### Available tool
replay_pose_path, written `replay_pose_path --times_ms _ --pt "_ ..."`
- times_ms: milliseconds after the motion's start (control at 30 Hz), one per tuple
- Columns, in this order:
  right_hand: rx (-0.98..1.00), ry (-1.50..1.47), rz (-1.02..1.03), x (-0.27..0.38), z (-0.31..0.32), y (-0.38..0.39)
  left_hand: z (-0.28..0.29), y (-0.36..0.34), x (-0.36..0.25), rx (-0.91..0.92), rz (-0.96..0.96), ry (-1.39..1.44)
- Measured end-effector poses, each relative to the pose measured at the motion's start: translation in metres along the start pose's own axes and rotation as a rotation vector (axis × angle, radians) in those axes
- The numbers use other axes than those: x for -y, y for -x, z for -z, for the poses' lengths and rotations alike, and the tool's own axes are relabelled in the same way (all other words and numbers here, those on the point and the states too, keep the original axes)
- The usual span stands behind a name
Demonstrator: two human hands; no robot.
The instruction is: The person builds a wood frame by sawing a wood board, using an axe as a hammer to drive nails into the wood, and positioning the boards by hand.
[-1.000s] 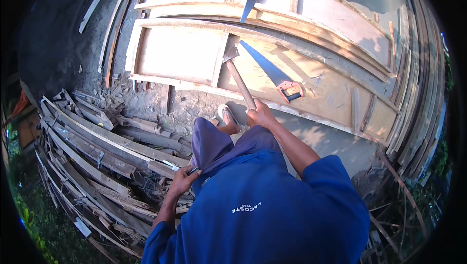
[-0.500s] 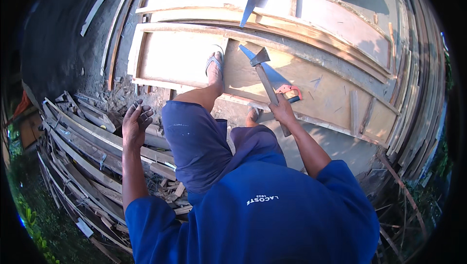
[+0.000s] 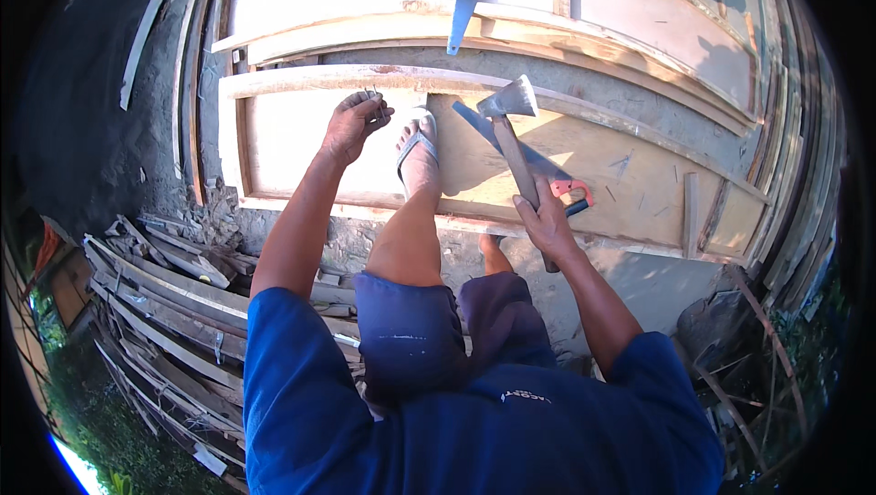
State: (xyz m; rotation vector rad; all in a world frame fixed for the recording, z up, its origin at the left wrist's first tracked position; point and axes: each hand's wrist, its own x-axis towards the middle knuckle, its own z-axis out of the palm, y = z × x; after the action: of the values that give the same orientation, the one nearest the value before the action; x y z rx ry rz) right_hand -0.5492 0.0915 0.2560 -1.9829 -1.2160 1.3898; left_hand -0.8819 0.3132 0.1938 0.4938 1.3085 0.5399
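The left forearm (image 3: 297,217) stretches forward, the left hand (image 3: 359,124) pinched near the panel's (image 3: 319,82) far edge. The right forearm (image 3: 598,290) angles inward, the right hand (image 3: 549,226) curled tightly over the near edge. The left foot (image 3: 419,153) is planted between those edges.

Head view: left fisheye of a side-by-side pair, worn on the person's head; looked steeply down, close above the blue short-sleeved cloth shirt (image 3: 484,445), farther from the pale rectangular wood-framed panel (image 3: 297,148).

Scrap-wood pile (image 3: 178,322), stacked boards (image 3: 807,153), green plants (image 3: 84,390)
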Motion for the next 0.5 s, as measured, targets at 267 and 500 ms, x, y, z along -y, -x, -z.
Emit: replay_pose_path --times_ms 267,500 --pt "0.119 0.091 -0.086 0.003 -0.016 -0.114 -0.019 -0.172 0.027 -0.09 -0.179 -0.521" --pt "0.174 0.309 -0.064 0.037 -0.003 -0.181 -0.025 -0.228 0.064 -0.092 -0.271 -0.73"
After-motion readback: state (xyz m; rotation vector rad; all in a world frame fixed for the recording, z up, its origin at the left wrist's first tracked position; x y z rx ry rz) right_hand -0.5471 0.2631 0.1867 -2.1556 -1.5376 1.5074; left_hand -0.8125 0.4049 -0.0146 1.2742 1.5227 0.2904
